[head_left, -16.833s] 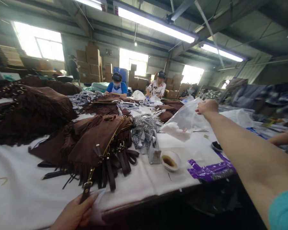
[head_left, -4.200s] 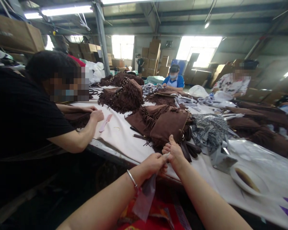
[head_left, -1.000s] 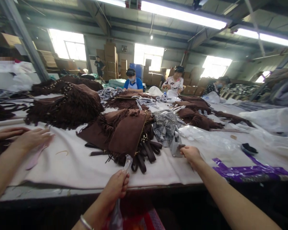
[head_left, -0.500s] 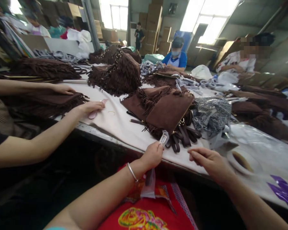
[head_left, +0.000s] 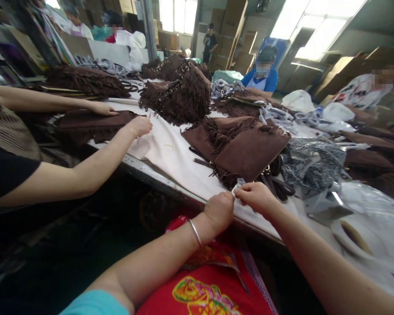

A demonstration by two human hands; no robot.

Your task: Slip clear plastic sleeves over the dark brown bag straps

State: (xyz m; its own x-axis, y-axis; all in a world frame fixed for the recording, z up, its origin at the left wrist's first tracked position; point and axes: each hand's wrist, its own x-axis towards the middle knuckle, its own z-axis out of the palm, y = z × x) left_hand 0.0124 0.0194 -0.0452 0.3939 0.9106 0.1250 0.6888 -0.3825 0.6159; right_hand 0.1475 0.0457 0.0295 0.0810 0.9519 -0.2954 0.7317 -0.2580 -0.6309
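Since the previous frame, the right hand [head_left: 255,196] has moved in to meet the left hand [head_left: 219,213]. The left is curled around the clear plastic piece [head_left: 239,183]; the right appears to pinch its end. Sound practice, in my judgement: steady hold below, light fingertips above, plastic kept uncreased. The piece looks glossy and crumpled, mostly hidden, just before the brown fringed bag [head_left: 251,151] at the table [head_left: 170,166].

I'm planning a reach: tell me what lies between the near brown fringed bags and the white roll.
In the head view, a grey holder sits between the brown bags and the white roll, with white cloth showing beside it.
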